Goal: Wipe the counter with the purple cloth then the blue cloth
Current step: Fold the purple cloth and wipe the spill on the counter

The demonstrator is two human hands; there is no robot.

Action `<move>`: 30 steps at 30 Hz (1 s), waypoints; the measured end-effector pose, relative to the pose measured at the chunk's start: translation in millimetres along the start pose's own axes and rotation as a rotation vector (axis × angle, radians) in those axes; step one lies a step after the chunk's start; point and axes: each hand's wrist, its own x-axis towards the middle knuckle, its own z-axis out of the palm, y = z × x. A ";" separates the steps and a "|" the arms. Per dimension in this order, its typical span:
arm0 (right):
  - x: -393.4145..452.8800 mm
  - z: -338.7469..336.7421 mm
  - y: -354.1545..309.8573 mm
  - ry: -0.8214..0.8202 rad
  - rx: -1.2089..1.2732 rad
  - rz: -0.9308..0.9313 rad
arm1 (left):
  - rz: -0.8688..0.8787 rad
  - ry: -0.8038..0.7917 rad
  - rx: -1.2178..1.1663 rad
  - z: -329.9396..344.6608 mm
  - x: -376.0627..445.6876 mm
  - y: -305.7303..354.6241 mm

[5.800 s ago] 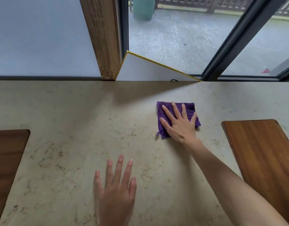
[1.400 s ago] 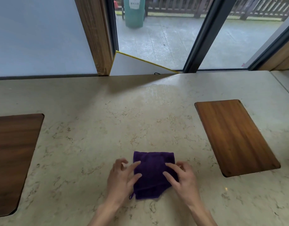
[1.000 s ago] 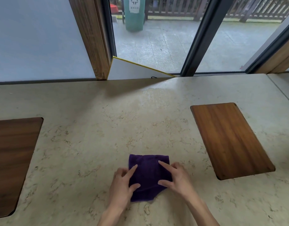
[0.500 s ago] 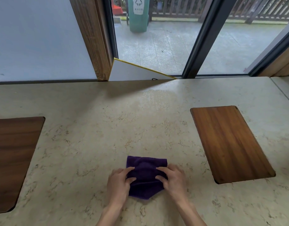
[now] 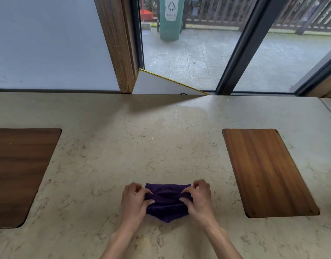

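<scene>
The purple cloth (image 5: 167,201) lies bunched on the beige marble counter (image 5: 161,146), near the front edge in the middle. My left hand (image 5: 133,201) pinches its left side with thumb and fingers. My right hand (image 5: 199,200) pinches its right side the same way. The cloth is creased between the two hands, and its lower edge hangs in a point. No blue cloth is in view.
A dark wooden panel (image 5: 19,172) is set into the counter at the left, and a lighter wooden panel (image 5: 263,171) at the right. Behind the counter stand a wooden post (image 5: 119,43), a grey wall and glass doors onto a patio.
The cloth was wiped at the far middle of the counter, then brought to the near edge. In the last second both hands went from flat on it to pinching its sides, bunching it.
</scene>
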 end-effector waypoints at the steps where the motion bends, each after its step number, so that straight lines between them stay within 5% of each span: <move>1: -0.2 -3.0 -2.3 -0.011 0.013 -0.011 | -0.011 0.014 -0.014 -2.8 -3.0 0.6; 14: -14.8 1.3 -120.3 -0.140 0.117 -0.331 | -0.105 0.156 -0.111 -117.0 -69.2 -43.3; 30: -80.1 176.1 -433.3 -0.324 0.126 -0.541 | -0.360 0.454 -0.165 -359.6 -181.1 -263.0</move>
